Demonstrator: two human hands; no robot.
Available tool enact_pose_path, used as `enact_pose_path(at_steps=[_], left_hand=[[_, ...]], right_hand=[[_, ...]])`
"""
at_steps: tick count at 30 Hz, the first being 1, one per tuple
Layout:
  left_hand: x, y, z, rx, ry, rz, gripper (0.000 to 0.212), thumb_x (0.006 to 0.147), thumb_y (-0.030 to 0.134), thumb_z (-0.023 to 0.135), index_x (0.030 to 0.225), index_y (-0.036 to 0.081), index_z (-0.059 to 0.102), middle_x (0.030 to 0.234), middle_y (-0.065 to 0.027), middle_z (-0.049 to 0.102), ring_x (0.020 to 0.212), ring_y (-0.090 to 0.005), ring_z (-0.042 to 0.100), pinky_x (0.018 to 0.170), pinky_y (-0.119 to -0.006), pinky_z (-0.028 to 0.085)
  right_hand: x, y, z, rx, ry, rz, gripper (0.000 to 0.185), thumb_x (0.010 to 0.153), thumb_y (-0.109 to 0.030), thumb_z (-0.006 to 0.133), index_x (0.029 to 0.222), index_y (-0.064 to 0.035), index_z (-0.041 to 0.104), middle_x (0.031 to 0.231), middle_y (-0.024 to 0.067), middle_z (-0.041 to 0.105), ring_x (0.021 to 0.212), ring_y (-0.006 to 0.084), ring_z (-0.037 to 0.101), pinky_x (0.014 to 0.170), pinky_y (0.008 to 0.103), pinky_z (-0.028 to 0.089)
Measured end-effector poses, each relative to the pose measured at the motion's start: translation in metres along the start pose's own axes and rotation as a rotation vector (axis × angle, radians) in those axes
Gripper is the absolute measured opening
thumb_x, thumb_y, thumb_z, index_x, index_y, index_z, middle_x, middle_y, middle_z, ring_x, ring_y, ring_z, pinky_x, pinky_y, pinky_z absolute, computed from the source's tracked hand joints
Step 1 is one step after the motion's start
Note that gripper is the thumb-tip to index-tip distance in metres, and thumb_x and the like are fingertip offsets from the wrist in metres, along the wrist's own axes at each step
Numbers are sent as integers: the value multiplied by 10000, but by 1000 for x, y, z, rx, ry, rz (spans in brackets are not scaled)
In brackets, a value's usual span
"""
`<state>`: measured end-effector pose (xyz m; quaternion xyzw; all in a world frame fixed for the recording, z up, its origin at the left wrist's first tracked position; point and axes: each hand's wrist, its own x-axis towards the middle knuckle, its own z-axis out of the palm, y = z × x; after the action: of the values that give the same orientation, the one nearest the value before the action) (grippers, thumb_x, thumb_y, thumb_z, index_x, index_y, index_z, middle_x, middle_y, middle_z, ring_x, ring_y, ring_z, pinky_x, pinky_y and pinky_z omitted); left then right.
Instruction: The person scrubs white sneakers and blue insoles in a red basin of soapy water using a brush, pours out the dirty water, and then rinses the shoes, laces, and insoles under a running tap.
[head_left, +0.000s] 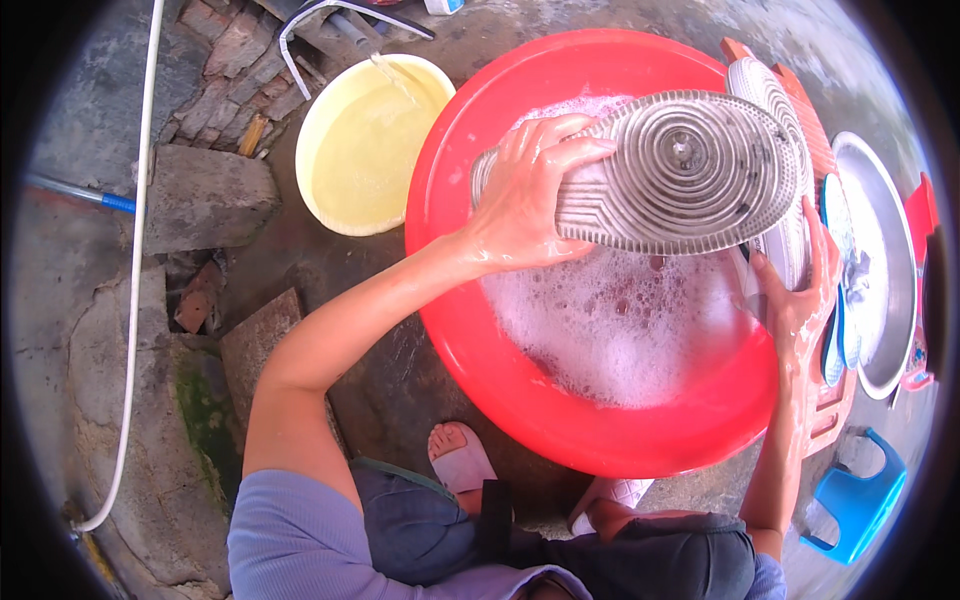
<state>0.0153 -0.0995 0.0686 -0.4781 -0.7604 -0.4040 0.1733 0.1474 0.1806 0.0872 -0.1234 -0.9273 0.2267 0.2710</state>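
My left hand (525, 191) grips a shoe (675, 172) by its middle, sole up, above a large red plastic basin (457, 300). Grey concentric ridges cover the sole, with a few dark specks on it. At the basin's right side my right hand (802, 289) has thumb and fingers around a second pale shoe (784, 251), partly hidden behind the first. Its ridged sole shows at the upper right. Sudsy water (607, 322) fills the basin's bottom. Both hands look wet, with some suds on them.
Water runs from a pipe (349, 31) into a yellow basin (360, 150). Right of the red basin are an orange-brown plastic stool (829, 420), blue-edged insoles (834, 337), a metal basin (889, 360) and a small blue stool (859, 499). Concrete blocks (210, 195) and a white hose (139, 247) lie left.
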Motion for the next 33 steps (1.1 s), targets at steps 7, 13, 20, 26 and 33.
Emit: enact_pose_path(at_steps=[7,13,20,26,33], left_hand=[[7,2,6,-326,86,-227,871,562,207,761,1285,93,289,1221,-153,401,1158,-247,392,990,-392,321],[10,0,-41,-1047,116,-1053,549,780,239,546,1262,28,389,1155,-137,526,1051,-226,529,940,-374,407],[-86,27,-161,-1131,516,-1140,494,802,367,452,1129,4,525,1050,-131,598,956,-221,572,875,-349,440],[-273,106,-206,-998,1188,-1166,497,792,374,440,1135,24,523,1093,-124,578,972,-259,560,889,-387,429],[-386,138,-190,-918,1503,-1227,487,785,318,437,1172,29,496,1158,-140,543,1038,-300,527,950,-412,388]], right_hand=[[4,1,6,158,-12,61,771,623,-72,739,1316,-131,407,1172,150,500,1120,281,454,975,397,345],[3,-11,30,1053,-216,529,650,794,-324,610,1309,-17,356,1218,148,480,1112,226,472,949,331,345],[3,-106,82,1518,-822,622,488,885,-374,473,1220,-19,457,1172,101,537,1054,186,514,940,321,375],[-25,-262,124,1346,-1617,502,562,880,-380,486,1283,-12,353,1204,128,495,1098,208,491,974,341,348],[-165,-320,238,1343,-1803,528,590,868,-342,508,1304,5,315,1270,158,430,1180,222,403,994,323,308]])
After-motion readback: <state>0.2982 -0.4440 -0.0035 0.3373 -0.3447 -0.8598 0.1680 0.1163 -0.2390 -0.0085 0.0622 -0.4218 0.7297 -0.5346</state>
